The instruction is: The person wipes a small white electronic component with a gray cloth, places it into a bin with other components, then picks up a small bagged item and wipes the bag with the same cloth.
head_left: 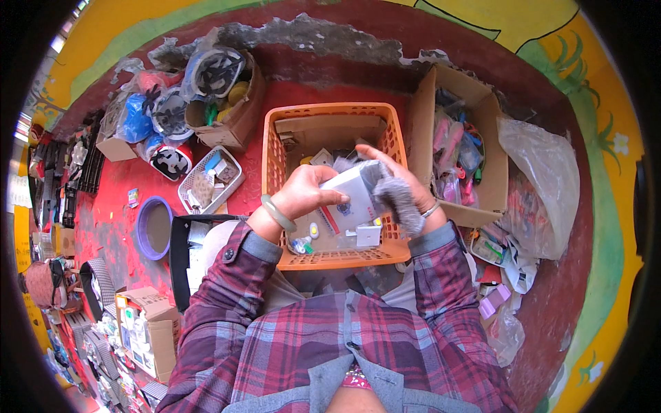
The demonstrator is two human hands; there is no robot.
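Over the orange basket (273, 162), my left hand (297, 195) grips the near-left edge of a flat white box (349, 187), thumb on top. The box is tilted, and its far side looks dark and glossy. My right hand (410, 184) is closed round a grey fluffy cloth (399, 201), which presses against the box's right end. Part of the cloth also shows behind the box. Inside the basket lie a small white device (368, 236), a white and yellow oval piece (314, 230) and a little clear bag (300, 245). Some of the basket's contents are hidden beneath my hands.
Right of the basket stands an open cardboard box (497, 186) of pink and coloured items. To the left are a white tray (234, 186), a purple basin (142, 230), and a carton (246, 131) beside bagged helmets (217, 72). A painted wall (330, 38) closes the far side.
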